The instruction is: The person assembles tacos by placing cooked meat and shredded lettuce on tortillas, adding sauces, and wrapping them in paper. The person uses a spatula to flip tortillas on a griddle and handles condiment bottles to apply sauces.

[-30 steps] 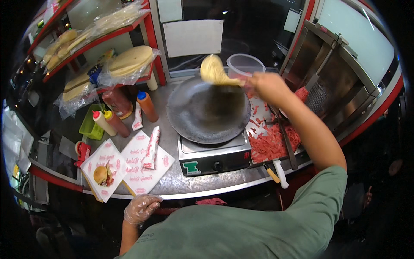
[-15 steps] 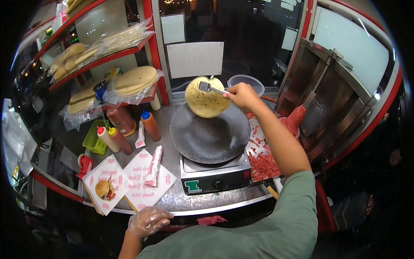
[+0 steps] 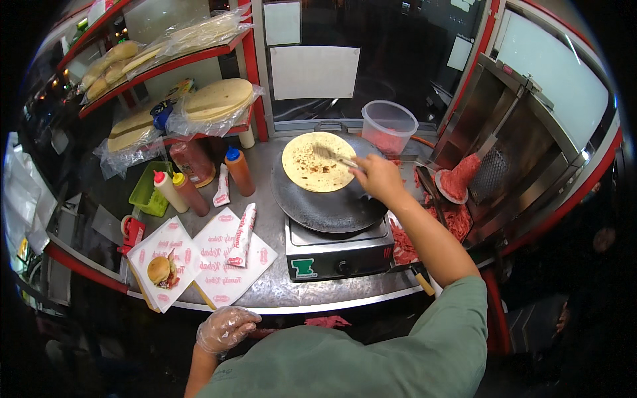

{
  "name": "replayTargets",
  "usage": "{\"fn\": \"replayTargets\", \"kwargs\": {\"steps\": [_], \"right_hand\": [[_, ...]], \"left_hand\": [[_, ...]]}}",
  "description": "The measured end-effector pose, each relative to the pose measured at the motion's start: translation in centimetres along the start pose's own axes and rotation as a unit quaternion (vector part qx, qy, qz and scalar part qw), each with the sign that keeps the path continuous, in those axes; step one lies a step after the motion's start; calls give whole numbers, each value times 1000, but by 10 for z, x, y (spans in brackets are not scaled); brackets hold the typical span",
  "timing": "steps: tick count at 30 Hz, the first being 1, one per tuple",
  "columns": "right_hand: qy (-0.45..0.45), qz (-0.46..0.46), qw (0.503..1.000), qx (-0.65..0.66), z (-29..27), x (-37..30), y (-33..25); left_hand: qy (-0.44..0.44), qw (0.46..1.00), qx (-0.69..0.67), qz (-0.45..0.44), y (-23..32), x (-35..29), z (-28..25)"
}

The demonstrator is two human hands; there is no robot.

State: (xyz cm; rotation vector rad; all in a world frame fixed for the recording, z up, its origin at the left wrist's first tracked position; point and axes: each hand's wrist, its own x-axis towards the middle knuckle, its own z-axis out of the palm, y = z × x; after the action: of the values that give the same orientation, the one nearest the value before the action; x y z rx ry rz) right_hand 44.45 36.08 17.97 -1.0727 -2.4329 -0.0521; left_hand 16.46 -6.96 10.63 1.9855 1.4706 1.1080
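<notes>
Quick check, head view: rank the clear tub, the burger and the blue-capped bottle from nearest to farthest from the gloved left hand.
From the left hand:
1. Burger: ahead and to its left.
2. Blue-capped bottle: farther back, almost straight ahead.
3. Clear tub: far back, to its right.

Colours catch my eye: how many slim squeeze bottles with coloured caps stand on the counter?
3: a white red-capped bottle beside the green plastic basket; a red yellow-capped bottle just right; an orange blue-capped bottle farther right. Others may be hidden.
</notes>
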Motion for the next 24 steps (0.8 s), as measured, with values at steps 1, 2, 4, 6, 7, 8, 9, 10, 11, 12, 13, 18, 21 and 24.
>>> {"fn": "replayTargets", "kwargs": {"steps": [1, 2, 4, 6, 7, 8, 9, 10, 11, 12, 13, 18, 21, 24], "right_hand": [[-45, -5, 997, -70, 2, 3, 4], [-42, 12, 997, -64, 2, 0, 9], [-24, 42, 998, -44, 3, 10, 16], [-22, 76, 997, -25, 1, 14, 19], [-62, 98, 993, -27, -3, 19, 21], [-104, 121, 987, -26, -4, 19, 24], [-42, 116, 992, -5, -6, 11, 31], [21, 111, 993, 14, -9, 0, 42], [93, 106, 989, 39, -14, -7, 54], [131, 112, 983, 70, -21, -15, 66], [147, 153, 969, 126, -35, -31, 72], [-32, 365, 930, 10, -47, -164, 105], [-7, 310, 943, -119, -10, -203, 103], [117, 285, 918, -249, 13, -186, 77]], "left_hand": [[-17, 1000, 12, 6, -3, 7, -1], [-38, 999, 0, 16, -4, 12, 3], [-76, 996, -9, 36, -4, 25, 9], [-101, 993, -40, 47, -4, 32, 17], [-98, 992, -45, 57, -3, 35, 16], [-98, 992, -50, 66, -4, 36, 16], [-127, 990, -34, 52, -10, 34, 16], [-128, 990, -34, 49, -10, 31, 16], [-131, 990, -23, 48, -8, 30, 8], [-133, 990, -10, 39, -7, 22, 0], [-74, 996, -23, 34, -10, 10, -5], [11, 987, 127, -99, -55, -49, -67], [34, 982, 158, -97, -81, -58, -112], [69, 975, 138, -161, -143, -85, -164]]}}
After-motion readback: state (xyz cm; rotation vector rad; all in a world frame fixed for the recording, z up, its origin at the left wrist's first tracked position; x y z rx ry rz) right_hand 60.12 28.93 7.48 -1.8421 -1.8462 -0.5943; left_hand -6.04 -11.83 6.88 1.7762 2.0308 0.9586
